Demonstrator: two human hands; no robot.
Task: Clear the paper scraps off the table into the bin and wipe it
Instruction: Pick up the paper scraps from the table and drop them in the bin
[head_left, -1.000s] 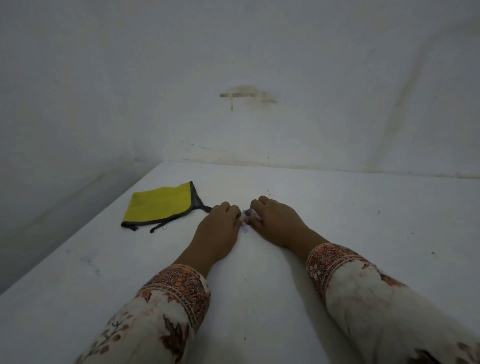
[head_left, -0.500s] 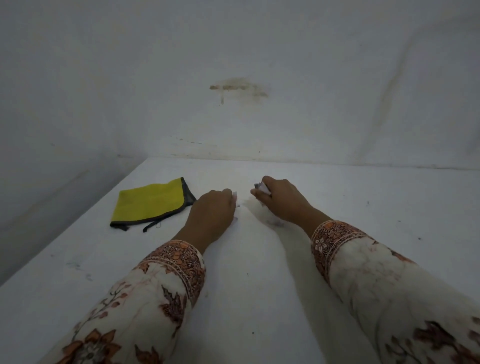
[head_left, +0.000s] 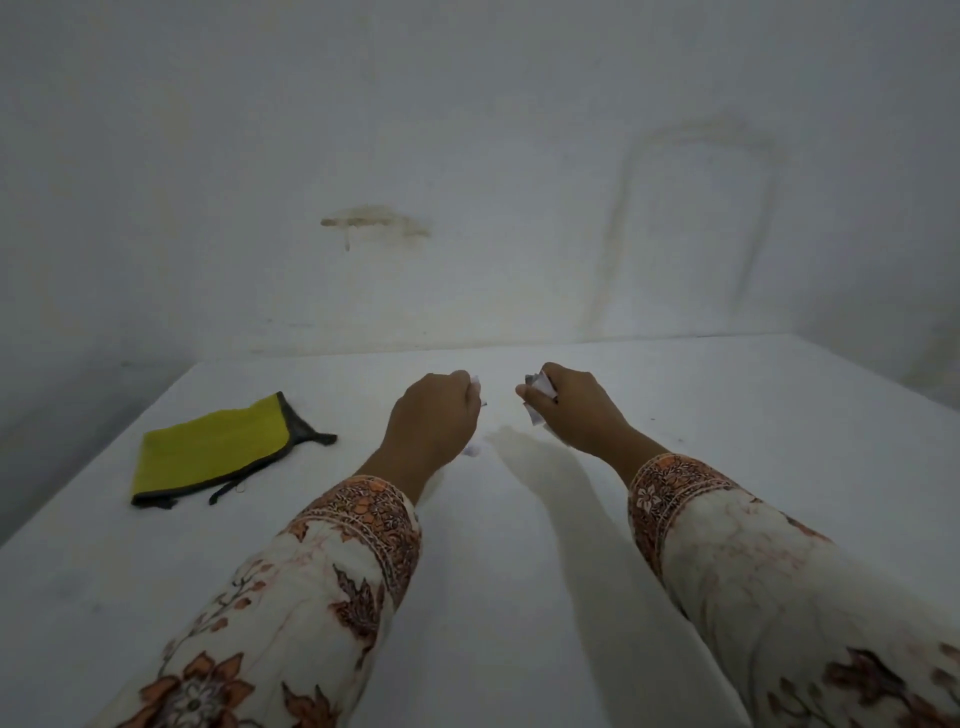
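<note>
Both my hands hover above the middle of the white table (head_left: 519, 571), a short gap between them. My right hand (head_left: 571, 405) has its fingers curled round a bunch of white paper scraps (head_left: 540, 387) that stick out at the fingertips and below the palm. My left hand (head_left: 434, 415) is closed too, with a small white scrap showing at its fingertips. One small scrap (head_left: 472, 451) lies on the table just under the left hand. No bin is in view.
A yellow cloth with a dark border (head_left: 218, 447) lies flat on the table's left part. A stained white wall (head_left: 467, 182) stands right behind the table's far edge. The table's left edge drops off beside the cloth.
Both hands have lifted off the table and drawn apart, each holding scraps. The view has tilted up and to the right.
</note>
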